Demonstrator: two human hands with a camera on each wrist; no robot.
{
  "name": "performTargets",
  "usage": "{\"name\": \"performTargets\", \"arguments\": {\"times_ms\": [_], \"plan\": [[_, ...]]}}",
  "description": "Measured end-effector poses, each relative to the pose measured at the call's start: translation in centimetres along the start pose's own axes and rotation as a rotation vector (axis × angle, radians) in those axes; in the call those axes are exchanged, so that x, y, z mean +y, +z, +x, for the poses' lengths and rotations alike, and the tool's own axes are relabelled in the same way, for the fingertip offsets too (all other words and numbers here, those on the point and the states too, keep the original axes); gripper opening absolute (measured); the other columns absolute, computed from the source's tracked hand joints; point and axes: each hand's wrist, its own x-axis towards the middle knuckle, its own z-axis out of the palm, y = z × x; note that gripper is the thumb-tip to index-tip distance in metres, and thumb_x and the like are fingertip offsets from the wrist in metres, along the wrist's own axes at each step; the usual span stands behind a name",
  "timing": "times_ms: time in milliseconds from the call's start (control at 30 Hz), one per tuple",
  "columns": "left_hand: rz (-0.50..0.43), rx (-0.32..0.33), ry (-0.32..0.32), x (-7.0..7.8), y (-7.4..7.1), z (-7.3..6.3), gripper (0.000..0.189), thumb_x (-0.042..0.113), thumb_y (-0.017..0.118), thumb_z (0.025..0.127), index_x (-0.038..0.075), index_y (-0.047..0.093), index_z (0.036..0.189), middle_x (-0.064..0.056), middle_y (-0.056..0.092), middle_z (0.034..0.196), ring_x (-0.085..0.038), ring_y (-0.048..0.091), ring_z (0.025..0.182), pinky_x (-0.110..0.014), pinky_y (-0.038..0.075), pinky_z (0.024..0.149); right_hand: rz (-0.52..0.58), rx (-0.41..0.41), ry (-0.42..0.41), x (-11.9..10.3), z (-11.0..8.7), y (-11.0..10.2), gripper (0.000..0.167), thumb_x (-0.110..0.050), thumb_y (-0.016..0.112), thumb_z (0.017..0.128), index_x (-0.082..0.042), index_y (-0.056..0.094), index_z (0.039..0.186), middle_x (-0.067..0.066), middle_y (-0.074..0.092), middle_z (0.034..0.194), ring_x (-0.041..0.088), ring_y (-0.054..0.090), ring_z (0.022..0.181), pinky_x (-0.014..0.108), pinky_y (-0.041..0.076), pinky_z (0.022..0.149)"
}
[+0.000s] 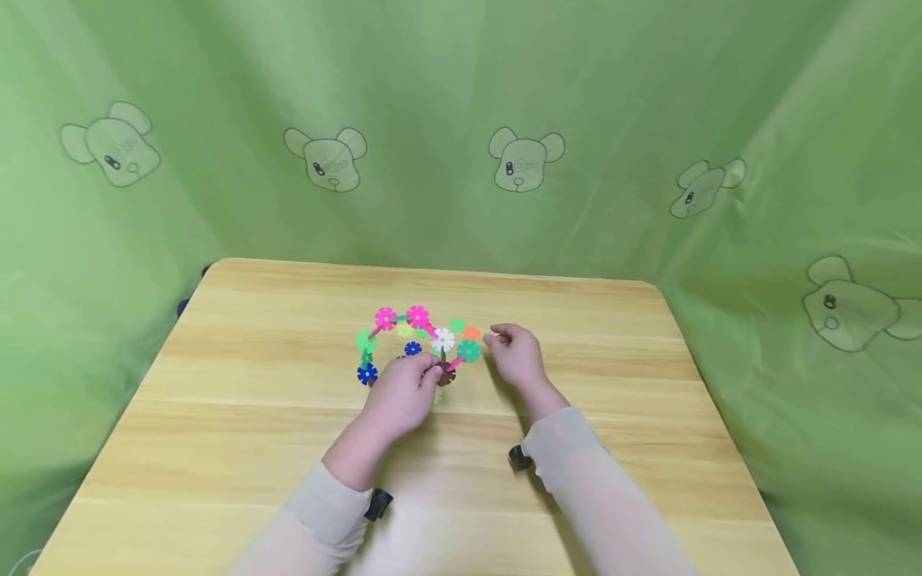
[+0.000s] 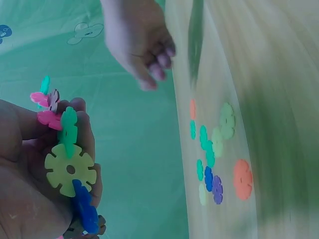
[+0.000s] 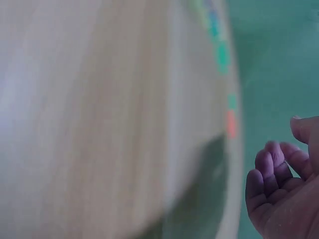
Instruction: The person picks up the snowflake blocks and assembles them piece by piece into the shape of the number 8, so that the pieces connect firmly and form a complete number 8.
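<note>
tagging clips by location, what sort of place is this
Possibly a curtained-off play or filming area: green fabric printed with cartoon animal heads hangs behind and beside a wood-grain table, where colourful flower-shaped pieces lie.

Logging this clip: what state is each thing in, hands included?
Left hand: gripping the disc chain.
Right hand: raised, fingers loosely bent, holding nothing.
Disc chain: slotted together piece to piece, curving, held up in the left hand.
Loose discs: lying on the table, grouped close; whether any are joined is unclear.
Table: partly covered by discs.
Green curtain: hanging in folds around the table.
</note>
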Motion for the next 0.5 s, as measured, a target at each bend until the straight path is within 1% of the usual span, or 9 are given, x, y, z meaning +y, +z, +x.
{"name": "performTargets", "arguments": {"times_ms": [100,167,233,300,333,400,500], "plan": [[-0.005,0.015,-0.022,-0.1,0.0,0.0,0.021,0.013,0.056,0.109,0.008,0.075,0.103,-0.003,0.074,0.092,-0.014,0.061,0.074,-0.037,0.057,0.072,-0.151,-0.067,-0.007,0.6,1.3,1.3,0.045,-0.018,0.064,0.106,0.004,0.059,0.144,0.018,0.069,0.116,0.031,0.065,0.105,0.045,0.057,0.095],[-0.013,0.021,-0.028,0.1,0.1,0.1,0.021,0.013,0.056,0.109,0.008,0.075,0.103,-0.003,0.075,0.093,-0.014,0.06,0.072,-0.035,0.056,0.071,-0.252,-0.105,-0.012,0.7,1.9,1.9,0.047,-0.011,0.06,0.104,0.004,0.054,0.149,0.021,0.066,0.123,0.035,0.064,0.113,0.05,0.053,0.103],[-0.024,0.016,-0.026,0.3,0.2,0.1,0.021,0.013,0.056,0.109,0.009,0.076,0.103,-0.003,0.075,0.093,-0.014,0.059,0.071,-0.035,0.056,0.069,-0.365,-0.128,-0.011,0.8,2.4,2.4,0.051,-0.003,0.059,0.101,0.002,0.052,0.151,0.023,0.063,0.128,0.038,0.062,0.118,0.052,0.051,0.107],[-0.033,0.011,-0.024,0.5,0.2,0.2,0.021,0.014,0.056,0.109,0.009,0.076,0.103,-0.002,0.074,0.092,-0.014,0.059,0.071,-0.034,0.055,0.069,-0.45,-0.142,-0.008,0.9,2.8,2.7,0.054,0.002,0.058,0.097,0.0,0.054,0.151,0.024,0.06,0.131,0.039,0.061,0.12,0.053,0.049,0.109],[-0.034,0.01,-0.023,0.6,0.2,0.2,0.021,0.014,0.056,0.109,0.01,0.076,0.103,-0.002,0.074,0.092,-0.014,0.059,0.071,-0.034,0.055,0.069,-0.478,-0.143,-0.007,1.0,3.0,2.8,0.055,0.005,0.057,0.095,-0.001,0.055,0.15,0.024,0.06,0.132,0.039,0.061,0.121,0.053,0.049,0.109],[-0.028,0.012,-0.03,0.6,0.0,0.1,0.021,0.015,0.056,0.109,0.011,0.076,0.102,-0.001,0.074,0.092,-0.014,0.059,0.071,-0.034,0.054,0.068,-0.498,-0.15,-0.001,1.1,3.2,2.9,0.054,0.006,0.057,0.093,-0.002,0.059,0.147,0.023,0.06,0.13,0.038,0.061,0.118,0.052,0.052,0.105],[-0.012,0.026,-0.043,0.5,-0.3,0.0,0.021,0.015,0.056,0.109,0.011,0.076,0.102,-0.001,0.074,0.091,-0.014,0.059,0.071,-0.034,0.054,0.069,-0.468,-0.171,0.005,1.2,3.4,2.9,0.051,0.007,0.057,0.088,0.0,0.063,0.138,0.022,0.06,0.127,0.037,0.062,0.113,0.051,0.053,0.102]]}}
